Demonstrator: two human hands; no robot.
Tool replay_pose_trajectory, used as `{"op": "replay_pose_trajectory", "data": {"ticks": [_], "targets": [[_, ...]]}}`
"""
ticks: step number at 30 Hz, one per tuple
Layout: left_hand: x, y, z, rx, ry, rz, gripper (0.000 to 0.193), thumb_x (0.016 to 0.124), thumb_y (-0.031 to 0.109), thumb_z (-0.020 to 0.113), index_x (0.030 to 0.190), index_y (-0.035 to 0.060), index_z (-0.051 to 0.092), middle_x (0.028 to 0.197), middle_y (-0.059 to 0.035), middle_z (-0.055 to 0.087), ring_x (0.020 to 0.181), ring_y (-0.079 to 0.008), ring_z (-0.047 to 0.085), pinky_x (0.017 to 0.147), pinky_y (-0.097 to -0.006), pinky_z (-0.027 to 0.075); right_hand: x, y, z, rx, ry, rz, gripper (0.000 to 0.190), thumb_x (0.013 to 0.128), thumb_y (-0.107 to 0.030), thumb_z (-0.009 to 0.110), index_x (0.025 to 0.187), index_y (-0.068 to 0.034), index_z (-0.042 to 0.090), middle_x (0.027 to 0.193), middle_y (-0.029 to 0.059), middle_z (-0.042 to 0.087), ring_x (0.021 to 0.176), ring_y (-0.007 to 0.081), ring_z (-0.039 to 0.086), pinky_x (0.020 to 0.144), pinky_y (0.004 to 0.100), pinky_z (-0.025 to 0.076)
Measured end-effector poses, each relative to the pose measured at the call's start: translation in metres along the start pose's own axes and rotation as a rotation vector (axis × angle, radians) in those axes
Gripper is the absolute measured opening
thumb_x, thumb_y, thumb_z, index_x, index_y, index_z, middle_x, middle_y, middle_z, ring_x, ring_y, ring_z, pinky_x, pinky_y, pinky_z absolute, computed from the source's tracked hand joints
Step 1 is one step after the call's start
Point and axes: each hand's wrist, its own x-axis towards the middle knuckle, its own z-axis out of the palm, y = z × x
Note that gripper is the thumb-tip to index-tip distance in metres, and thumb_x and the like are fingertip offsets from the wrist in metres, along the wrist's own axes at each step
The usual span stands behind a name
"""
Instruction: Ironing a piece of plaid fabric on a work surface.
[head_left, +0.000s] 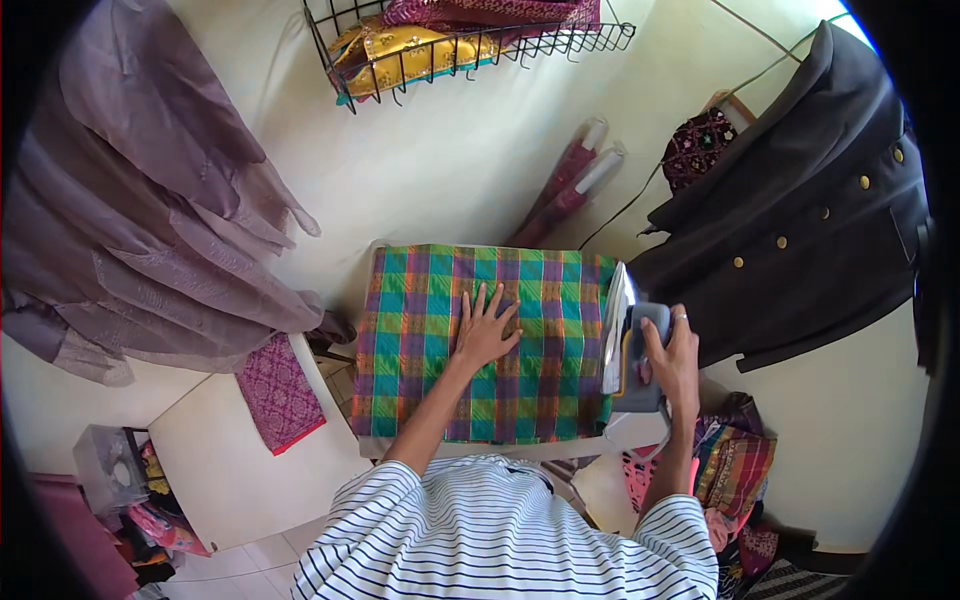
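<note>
A plaid cloth (420, 337) in green, teal, purple and orange lies spread over a pale board (373, 448) before me. My left hand (484, 330) presses flat on its middle, with the fingers apart and nothing held. At the cloth's right edge, my right hand (673, 360) grips a grey clothes iron (637, 386). The iron is tilted, so its silver soleplate (613, 330) shows toward the left. I cannot tell whether it touches the cloth. A pale cord (664, 435) loops down from the iron's rear.
A dark jacket with gold buttons (795, 217) hangs at right, a mauve garment (165, 225) at left. Above is a black wire basket (450, 52) of fabrics. Folded magenta cloth (281, 394) lies on a white surface (217, 442). Folded textiles (739, 465) are piled at lower right.
</note>
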Motion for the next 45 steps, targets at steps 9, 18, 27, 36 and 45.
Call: {"op": "replay_pose_trajectory", "data": {"ticks": [9,18,27,36,45], "targets": [[0.041,-0.003,-0.006,-0.102,0.182,-0.108,0.028,0.098,0.014,0.055,0.123,0.0063,0.064,0.130,-0.0148,0.061,0.124,-0.0396,0.052,0.107,-0.0552,0.041,0.053,-0.013,0.102,0.017,-0.240,-0.071,0.034,0.099,-0.024,0.069,0.110,0.003,0.051,0.065,0.0148,0.063,0.043,0.0202,0.060,0.037,0.0371,0.045],[0.046,-0.018,0.006,-0.337,0.274,-0.264,0.029,0.103,0.016,0.050,0.126,0.0064,0.064,0.133,-0.0140,0.062,0.124,-0.0368,0.056,0.110,-0.0526,0.039,0.069,0.081,0.248,-0.104,-0.166,-0.031,0.044,0.094,-0.030,0.071,0.106,0.012,0.058,0.087,0.0365,0.068,0.083,0.0561,0.067,0.070,0.0579,0.057],[0.055,-0.008,0.014,-0.145,0.234,-0.010,0.053,0.109,0.031,0.041,0.156,0.0040,0.043,0.164,-0.0133,0.039,0.154,-0.0285,0.033,0.126,-0.0509,0.020,0.089,0.061,0.240,-0.165,-0.076,-0.064,0.042,0.094,-0.030,0.071,0.101,0.011,0.065,0.092,0.0400,0.067,0.089,0.0561,0.067,0.077,0.0587,0.056],[0.061,-0.009,0.021,-0.225,0.230,-0.094,0.048,0.109,0.030,0.042,0.148,0.0039,0.050,0.161,-0.0139,0.043,0.152,-0.0298,0.036,0.126,-0.0522,0.021,0.124,0.042,0.231,-0.035,-0.215,0.173,0.038,0.096,-0.027,0.068,0.103,0.011,0.063,0.093,0.0382,0.068,0.091,0.0540,0.068,0.079,0.0581,0.056],[0.064,0.015,0.035,-0.264,0.294,-0.166,0.050,0.108,0.032,0.043,0.149,0.0046,0.051,0.162,-0.0136,0.042,0.155,-0.0377,0.027,0.126,-0.0577,0.017,0.090,0.063,0.219,-0.172,-0.140,-0.034,0.038,0.095,-0.028,0.070,0.104,0.008,0.059,0.089,0.0385,0.067,0.089,0.0564,0.066,0.079,0.0613,0.054]]}}
